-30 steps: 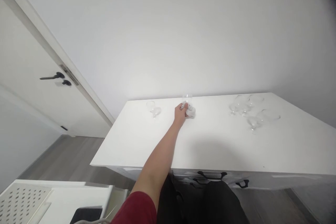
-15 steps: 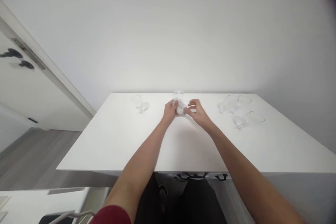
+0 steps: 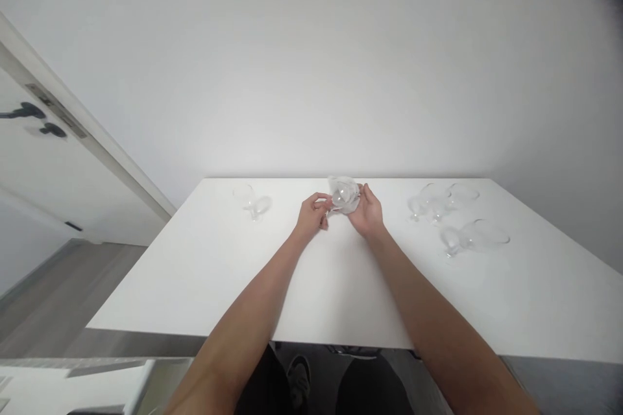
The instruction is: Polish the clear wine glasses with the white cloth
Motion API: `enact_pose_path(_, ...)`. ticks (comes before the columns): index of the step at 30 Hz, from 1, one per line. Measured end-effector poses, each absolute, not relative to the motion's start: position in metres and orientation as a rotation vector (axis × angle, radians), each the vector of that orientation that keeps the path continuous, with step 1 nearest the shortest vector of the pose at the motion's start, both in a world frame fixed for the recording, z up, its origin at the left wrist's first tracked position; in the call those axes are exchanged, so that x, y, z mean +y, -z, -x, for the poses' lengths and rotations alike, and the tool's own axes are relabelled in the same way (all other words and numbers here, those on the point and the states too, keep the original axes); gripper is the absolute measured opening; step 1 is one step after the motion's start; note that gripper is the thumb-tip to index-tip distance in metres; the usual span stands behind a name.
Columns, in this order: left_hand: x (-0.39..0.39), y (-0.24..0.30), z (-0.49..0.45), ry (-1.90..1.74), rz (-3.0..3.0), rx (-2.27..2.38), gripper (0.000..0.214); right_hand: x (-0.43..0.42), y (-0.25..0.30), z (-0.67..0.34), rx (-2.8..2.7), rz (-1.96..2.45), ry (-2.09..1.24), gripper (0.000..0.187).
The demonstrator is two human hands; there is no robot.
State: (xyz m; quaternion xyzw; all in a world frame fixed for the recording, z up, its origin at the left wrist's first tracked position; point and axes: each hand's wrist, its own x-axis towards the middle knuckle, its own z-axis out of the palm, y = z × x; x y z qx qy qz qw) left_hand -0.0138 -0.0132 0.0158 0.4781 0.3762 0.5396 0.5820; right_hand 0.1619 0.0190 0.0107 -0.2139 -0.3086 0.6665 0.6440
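Both my hands meet near the far edge of a white table. My right hand is closed around a clear stemmed glass together with a pale cloth wrapped about it. My left hand pinches the glass's stem or foot from the left. The glass is tilted and lifted a little off the table top.
One clear glass stands to the left of my hands. Three more clear glasses are grouped at the right, some lying on their sides. A white wall rises behind the table. A white door with a dark handle is at the far left.
My right hand has come in and closed on the glass and cloth. The glass has tipped and risen off the table. My view has swung to the right.
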Motion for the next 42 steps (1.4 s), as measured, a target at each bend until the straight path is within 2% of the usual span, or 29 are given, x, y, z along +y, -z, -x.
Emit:
enact_pose_path(6,-0.012,-0.021,0.02,-1.279,-0.943,0.703,0.053,0.001,-0.025,-0.149,-0.931,0.348,-1.61,0.028)
enact_pose_path(13,-0.014,-0.023,0.018,-1.174,-0.923,0.708,0.059,0.009,-0.015,-0.152,-1.042,0.316,-1.514,0.057)
enact_pose_path(16,-0.015,-0.02,0.015,-1.233,-1.011,0.804,0.059,0.005,-0.016,-0.149,-1.082,0.325,-1.531,0.064)
enact_pose_path(21,-0.015,-0.014,0.012,-1.351,-1.17,0.933,0.059,0.001,-0.02,-0.146,-1.071,0.6,-1.215,0.053)
enact_pose_path(27,-0.012,-0.012,0.011,-1.284,-1.142,0.823,0.064,0.003,-0.018,-0.138,-1.07,0.475,-1.504,0.063)
enact_pose_path(33,-0.007,-0.007,0.012,-1.439,-1.115,0.893,0.067,-0.003,-0.014,-0.118,-1.18,0.485,-1.497,0.051)
enact_pose_path(38,-0.013,-0.01,0.009,-1.27,-1.064,0.778,0.074,-0.002,-0.011,-0.139,-1.111,0.413,-1.494,0.061)
enact_pose_path(42,-0.016,-0.014,0.01,-1.152,-1.043,0.768,0.069,0.0,-0.013,-0.156,-1.041,0.397,-1.549,0.06)
